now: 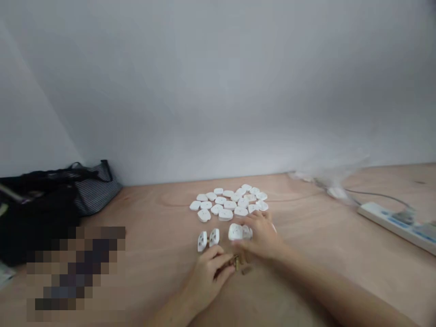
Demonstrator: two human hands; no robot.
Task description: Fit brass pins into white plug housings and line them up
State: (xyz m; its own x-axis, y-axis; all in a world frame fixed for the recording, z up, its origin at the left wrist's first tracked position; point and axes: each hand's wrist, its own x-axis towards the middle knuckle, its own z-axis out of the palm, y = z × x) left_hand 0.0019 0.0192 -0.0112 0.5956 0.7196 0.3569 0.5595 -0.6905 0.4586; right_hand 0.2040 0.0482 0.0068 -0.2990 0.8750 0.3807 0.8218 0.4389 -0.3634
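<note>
My right hand (pixel 260 234) is closed around a white plastic plug shell (pixel 235 232), slightly blurred, its outer face showing holes. A second pale piece (pixel 247 232) shows just beside it, partly covered by the fingers. Lower and to the left, my left hand (pixel 211 272) pinches at small brass pins (pixel 237 264); its fingertips are on one of them. Other brass bits lie on the table between the hands. Two white plug shells (pixel 202 241) stand on edge just beyond my left hand, with a bit of brass between them.
Many similar white shells (pixel 225 215) lie grouped on the wooden table (pixel 153 254) toward the wall. At right are a power strip (pixel 391 222) with a cable and a clear plastic bag (pixel 330 175). A black bag (pixel 41 213) and a striped one (pixel 95 190) sit at left, near a pixelated patch.
</note>
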